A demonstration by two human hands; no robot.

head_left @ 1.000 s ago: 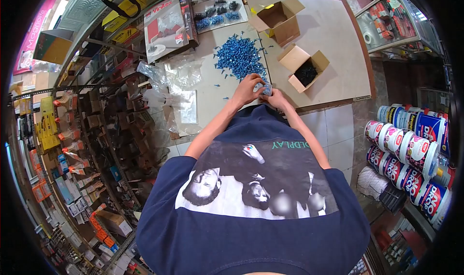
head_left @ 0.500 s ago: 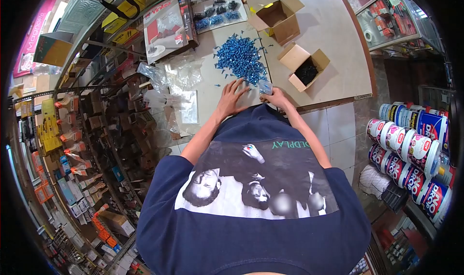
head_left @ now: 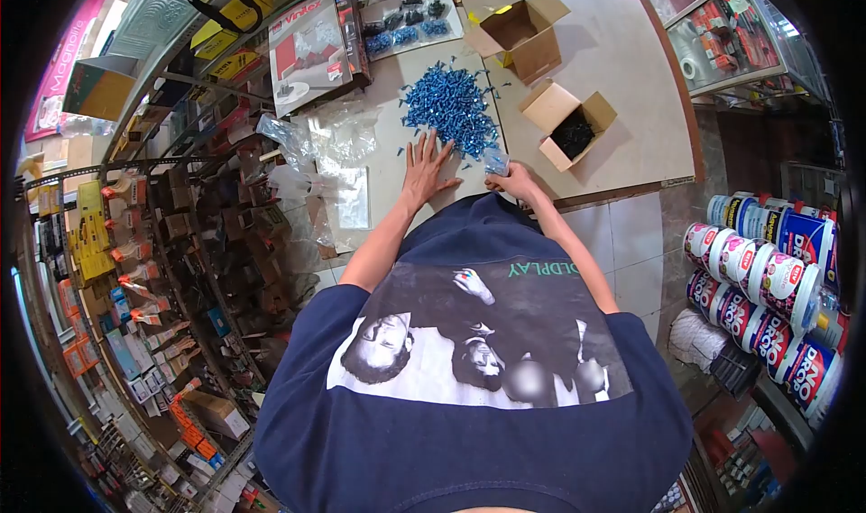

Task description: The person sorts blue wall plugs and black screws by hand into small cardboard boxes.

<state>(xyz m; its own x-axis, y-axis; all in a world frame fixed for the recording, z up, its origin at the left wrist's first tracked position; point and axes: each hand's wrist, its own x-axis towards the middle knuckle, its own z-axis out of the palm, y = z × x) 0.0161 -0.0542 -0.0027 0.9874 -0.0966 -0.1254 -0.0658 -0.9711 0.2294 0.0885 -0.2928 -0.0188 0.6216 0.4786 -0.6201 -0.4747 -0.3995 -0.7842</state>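
Observation:
A heap of small blue plastic pieces (head_left: 449, 107) lies on the counter (head_left: 613, 62). My left hand (head_left: 424, 166) is spread flat on the counter with fingers apart, its fingertips at the near left edge of the heap. My right hand (head_left: 516, 181) sits at the counter's near edge and pinches a small clear plastic bag (head_left: 494, 160) that holds a few blue pieces. A few loose blue pieces lie scattered around the heap.
An open cardboard box of black pieces (head_left: 568, 130) stands right of the heap, an empty open box (head_left: 523, 33) behind it. Empty clear bags (head_left: 334, 143) lie on the left. Filled bags (head_left: 406, 26) sit at the back. Paint cans (head_left: 767, 279) stand on the floor at right.
My left hand has let go of the small bag and moved left and forward, flattening beside the blue heap. My right hand keeps the bag and has barely moved.

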